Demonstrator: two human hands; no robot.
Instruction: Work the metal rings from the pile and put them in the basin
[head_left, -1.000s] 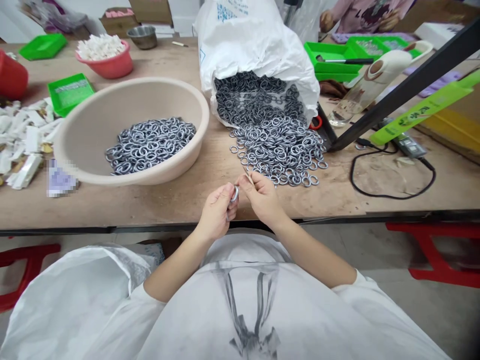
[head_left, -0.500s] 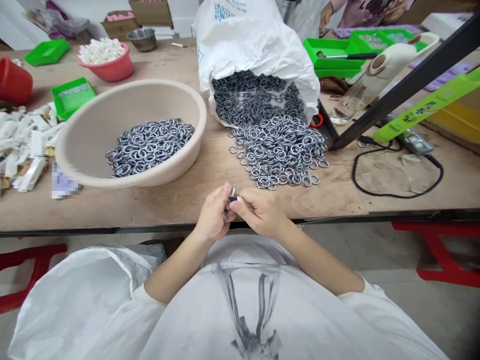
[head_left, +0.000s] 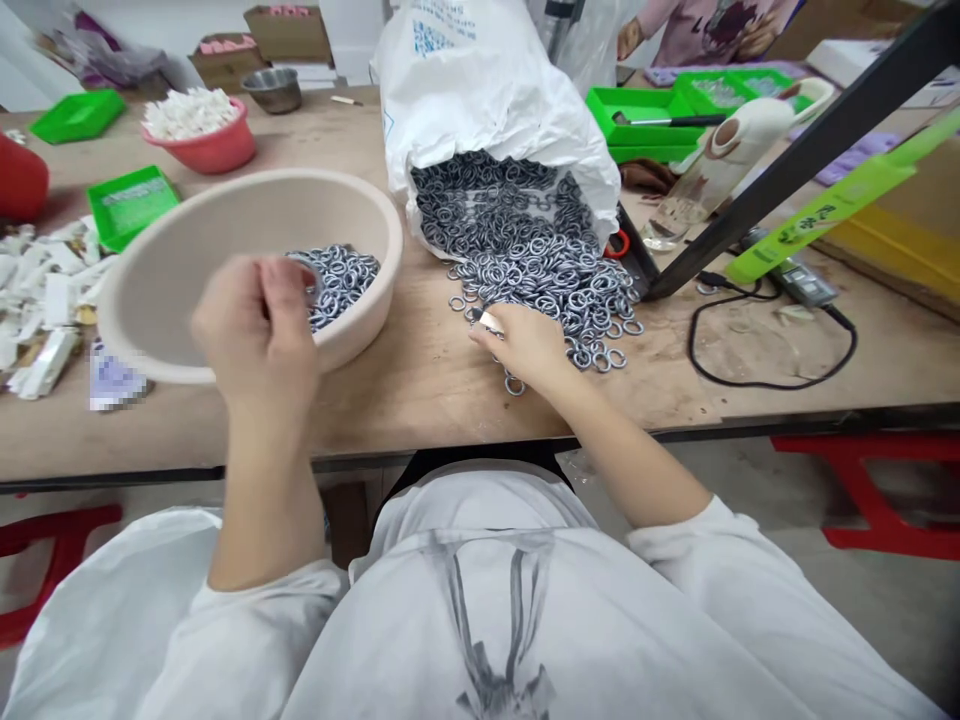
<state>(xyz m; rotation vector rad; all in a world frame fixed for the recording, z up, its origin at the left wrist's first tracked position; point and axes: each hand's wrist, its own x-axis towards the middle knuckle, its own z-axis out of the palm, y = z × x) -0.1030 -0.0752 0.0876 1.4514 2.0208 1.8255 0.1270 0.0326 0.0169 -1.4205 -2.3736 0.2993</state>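
Motion blurs my left hand (head_left: pixel 259 325), which is raised over the front of the beige basin (head_left: pixel 142 300). Its fingers are curled closed, and what looks like a grey ring (head_left: pixel 302 266) shows at the fingertips. Many loose grey metal rings (head_left: pixel 341 285) lie inside the basin. My right hand (head_left: pixel 525 345) is at the near left edge of a heap of rings (head_left: pixel 570 275) on the table. Between its thumb and fingers it grips a small white piece with a dark end (head_left: pixel 490 321), its kind unclear. The heap spills out of a white sack (head_left: pixel 495 80).
A black post (head_left: pixel 720 220), a bright green strip (head_left: pixel 825 220) and a looped black cable (head_left: pixel 750 385) are on the right. White pieces (head_left: pixel 56 300) lie at left, near a red bowl (head_left: pixel 217 150) and green trays (head_left: pixel 135 205). Another person (head_left: pixel 712 30) is across the table.
My hands were together at the table's front edge and have parted. The left moved left and up over the basin; the right moved forward to the ring heap with the small white piece.
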